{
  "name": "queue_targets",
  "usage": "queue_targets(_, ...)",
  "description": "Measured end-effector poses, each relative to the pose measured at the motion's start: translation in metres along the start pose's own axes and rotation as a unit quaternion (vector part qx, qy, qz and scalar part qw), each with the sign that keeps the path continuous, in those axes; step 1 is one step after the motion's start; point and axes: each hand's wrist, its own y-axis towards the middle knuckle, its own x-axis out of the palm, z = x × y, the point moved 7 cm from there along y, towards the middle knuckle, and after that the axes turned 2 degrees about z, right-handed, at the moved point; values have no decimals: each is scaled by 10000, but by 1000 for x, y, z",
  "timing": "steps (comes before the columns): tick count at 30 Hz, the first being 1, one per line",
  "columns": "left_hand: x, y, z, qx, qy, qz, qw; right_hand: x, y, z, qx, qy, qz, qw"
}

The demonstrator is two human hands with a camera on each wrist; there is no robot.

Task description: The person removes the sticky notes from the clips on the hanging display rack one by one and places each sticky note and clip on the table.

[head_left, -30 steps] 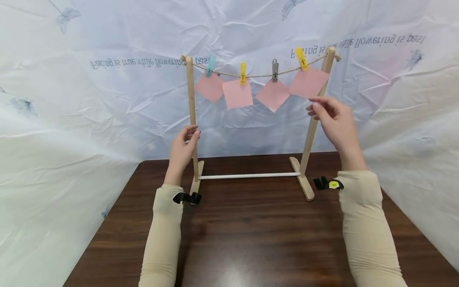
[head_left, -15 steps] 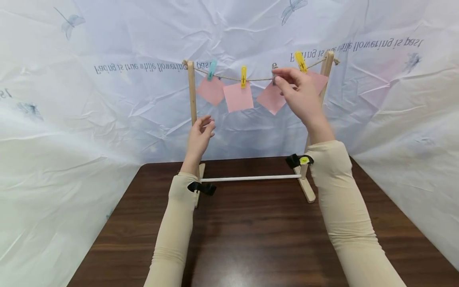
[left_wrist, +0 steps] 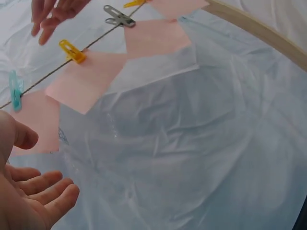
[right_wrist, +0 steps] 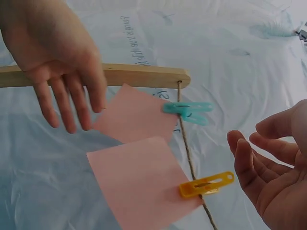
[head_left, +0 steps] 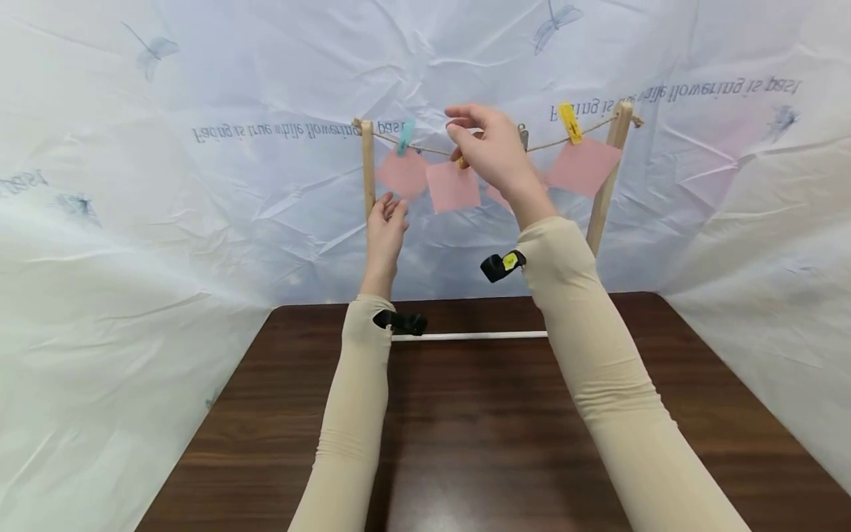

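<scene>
Four-sided pink paper notes hang from a twine line (right_wrist: 188, 148), each under a clothespin. A teal clothespin (head_left: 405, 138) holds the leftmost note (head_left: 402, 176), and a yellow clothespin (right_wrist: 206, 184) holds the note beside it (head_left: 453, 188). Further right come a grey clothespin (left_wrist: 118, 17) and another yellow clothespin (head_left: 570, 123). My right hand (head_left: 495, 151) hovers near the left yellow clothespin with loosely bent fingers, apart from it in the right wrist view. Just below the leftmost note, my left hand (head_left: 385, 233) is raised, fingers relaxed. Neither hand holds anything.
Two wooden posts, left (head_left: 368, 162) and right (head_left: 608, 192), carry the twine. A white rod (head_left: 472, 336) runs low between them. The stand is on a dark wooden table (head_left: 465, 406), with a wrinkled printed sheet (head_left: 299, 207) behind and at the sides.
My right hand has moved left along the line, from beside the rightmost note past the grey clothespin. My left hand has risen and shifted right, toward the leftmost note.
</scene>
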Motion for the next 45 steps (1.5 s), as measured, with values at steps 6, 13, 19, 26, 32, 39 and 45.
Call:
queue_targets(6,3,-2,7,271,-247,190,9991,16,15,3,231,-26,-129,9996)
queue_targets(13,-1,-6,20,1160,-453,600,9904,34,29,-5,375,39,-655,9971)
queue_targets(19,-4,-9,28,1433,-509,647,9862,50,31,-3,770,-103,-1150,9903)
queue_targets(26,-15,-11,30,1398,-442,696,9867,58,39,8,1301,375,-1077,9849)
queue_targets(32,-21,-10,25,1366,-459,748,9867,60,42,18,1475,997,-854,9803)
queue_targets(39,-26,-10,23,1344,-388,829,9867,62,42,24,1526,1556,-736,9732)
queue_targets(45,-28,-8,22,1328,-437,754,9873,59,42,23,1340,1539,-569,9773)
